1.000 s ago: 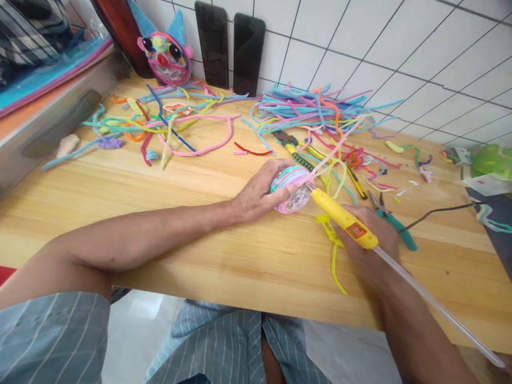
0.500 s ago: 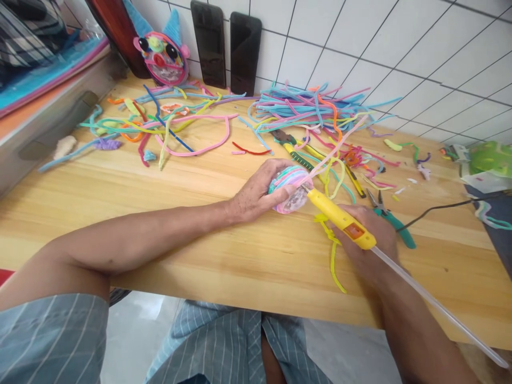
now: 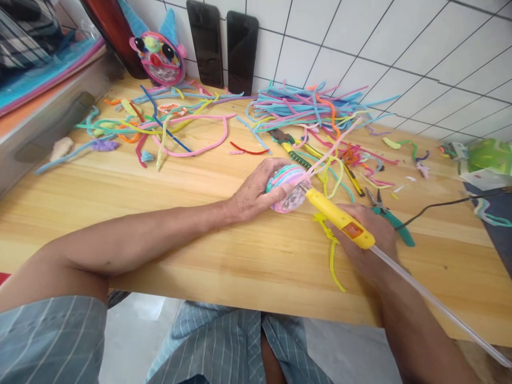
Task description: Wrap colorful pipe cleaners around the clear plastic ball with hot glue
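My left hand point(image 3: 258, 192) is closed around a small rounded piece wrapped in pastel pipe cleaners point(image 3: 291, 176), with a clear plastic part showing at its lower side. A pink pipe cleaner point(image 3: 334, 148) sticks out from it toward the upper right. In my right hand point(image 3: 366, 229) is a yellow hot glue gun point(image 3: 338, 216), its nozzle at the right side of the wrapped piece; whether they touch is hard to tell. A long clear glue stick point(image 3: 436, 301) runs out of the gun's back end. Below the gun lies a knotted yellow pipe cleaner point(image 3: 333, 256).
Loose pipe cleaners point(image 3: 188, 128) and a thick bundle point(image 3: 296, 106) lie along the back. Green-handled pliers point(image 3: 394, 221), yellow-green pliers point(image 3: 294, 149) and a yellow cutter point(image 3: 354, 180) lie nearby. A decorated figure point(image 3: 160, 58) and two phones point(image 3: 242, 50) stand by the tiled wall.
The whole view has shifted very slightly. Both hands, the wrapped piece and the glue gun keep nearly the same positions relative to each other.
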`<state>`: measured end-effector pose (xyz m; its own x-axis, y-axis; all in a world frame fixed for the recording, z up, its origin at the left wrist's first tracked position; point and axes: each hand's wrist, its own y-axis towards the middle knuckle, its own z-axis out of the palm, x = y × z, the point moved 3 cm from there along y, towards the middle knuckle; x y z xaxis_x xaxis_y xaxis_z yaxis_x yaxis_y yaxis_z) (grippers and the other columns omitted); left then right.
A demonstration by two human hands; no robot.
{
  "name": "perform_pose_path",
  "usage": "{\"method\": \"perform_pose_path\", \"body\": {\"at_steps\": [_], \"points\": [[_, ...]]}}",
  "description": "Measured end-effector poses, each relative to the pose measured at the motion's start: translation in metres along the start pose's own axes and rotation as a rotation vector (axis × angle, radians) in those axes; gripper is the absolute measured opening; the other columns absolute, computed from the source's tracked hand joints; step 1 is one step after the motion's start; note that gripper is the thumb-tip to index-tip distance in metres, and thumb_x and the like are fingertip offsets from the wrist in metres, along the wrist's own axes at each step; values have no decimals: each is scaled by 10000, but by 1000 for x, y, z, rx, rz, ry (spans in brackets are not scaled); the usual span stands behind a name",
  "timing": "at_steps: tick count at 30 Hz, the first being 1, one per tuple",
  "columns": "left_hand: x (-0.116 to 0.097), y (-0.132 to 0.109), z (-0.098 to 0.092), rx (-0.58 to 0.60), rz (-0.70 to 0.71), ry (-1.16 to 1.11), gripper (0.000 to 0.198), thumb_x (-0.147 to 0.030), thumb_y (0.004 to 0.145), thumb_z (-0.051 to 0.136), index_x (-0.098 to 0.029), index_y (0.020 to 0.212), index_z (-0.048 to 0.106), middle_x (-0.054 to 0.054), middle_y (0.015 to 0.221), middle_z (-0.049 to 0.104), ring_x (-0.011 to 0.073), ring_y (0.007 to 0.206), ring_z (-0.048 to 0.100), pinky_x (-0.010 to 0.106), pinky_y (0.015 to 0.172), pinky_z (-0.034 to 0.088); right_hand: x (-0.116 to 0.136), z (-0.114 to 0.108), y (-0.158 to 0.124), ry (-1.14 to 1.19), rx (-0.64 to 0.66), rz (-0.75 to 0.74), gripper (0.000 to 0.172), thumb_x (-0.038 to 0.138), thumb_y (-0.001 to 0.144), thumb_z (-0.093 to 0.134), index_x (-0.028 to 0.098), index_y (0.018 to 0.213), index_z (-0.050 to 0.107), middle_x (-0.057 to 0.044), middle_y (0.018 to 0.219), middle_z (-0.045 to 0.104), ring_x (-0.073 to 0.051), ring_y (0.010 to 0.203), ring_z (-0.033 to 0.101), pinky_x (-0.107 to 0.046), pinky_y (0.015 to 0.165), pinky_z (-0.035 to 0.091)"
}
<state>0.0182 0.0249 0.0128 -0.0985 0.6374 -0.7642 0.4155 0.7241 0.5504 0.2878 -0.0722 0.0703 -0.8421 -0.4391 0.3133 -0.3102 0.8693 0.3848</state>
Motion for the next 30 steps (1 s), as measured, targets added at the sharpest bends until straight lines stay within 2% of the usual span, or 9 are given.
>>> {"method": "perform_pose_path", "body": {"at_steps": [7, 11, 14, 18, 23, 30], "points": [[-2, 1, -1, 10, -9, 4, 544, -607, 1134, 571, -199, 1494, 542, 150, 1450, 689, 275, 1349, 684, 453, 1209, 567, 1, 2, -1, 27, -30, -4, 144, 320, 1028, 717, 374, 1157, 752, -16, 1084, 878, -309, 932, 845, -468, 815, 680], [-2, 1, -1, 7, -35, 0, 564, -631, 1125, 570, -202, 1491, 544, 149, 1448, 688, 279, 1346, 688, 454, 1202, 573, 1, 2, -1, 7, -55, 19, 149, 360, 1031, 714, 364, 1172, 764, -41, 1060, 867, -318, 914, 837, -477, 812, 682], [-2, 1, -1, 3, -42, 1, 579, -647, 1121, 566, -200, 1488, 551, 151, 1441, 691, 280, 1337, 691, 454, 1197, 576, -1, 3, -3, -15, -21, 75, 190, 369, 1041, 712, 340, 1217, 776, -74, 1097, 861, -327, 972, 837, -481, 863, 689], [-2, 1, -1, 10, -39, 2, 569, -647, 1121, 561, -214, 1491, 554, 145, 1452, 695, 283, 1345, 688, 468, 1206, 574, -2, 4, -5, -22, 28, 93, 185, 393, 1041, 698, 310, 1176, 794, -85, 1060, 852, -329, 969, 832, -496, 896, 699], [-3, 1, -2, 17, -41, 11, 564, -625, 1122, 573, -206, 1500, 557, 150, 1467, 696, 285, 1356, 688, 462, 1213, 574, -2, 0, -2, -21, -31, 105, 231, 418, 1030, 683, 289, 1189, 791, -86, 1070, 856, -319, 977, 820, -477, 900, 689], [-4, 1, -2, 13, -45, 12, 580, -638, 1125, 562, -194, 1499, 554, 154, 1462, 696, 278, 1351, 690, 452, 1206, 574, 2, 1, 1, 7, -25, 38, 181, 383, 1036, 683, 258, 1122, 781, -80, 1015, 848, -280, 894, 789, -427, 850, 653]]}}
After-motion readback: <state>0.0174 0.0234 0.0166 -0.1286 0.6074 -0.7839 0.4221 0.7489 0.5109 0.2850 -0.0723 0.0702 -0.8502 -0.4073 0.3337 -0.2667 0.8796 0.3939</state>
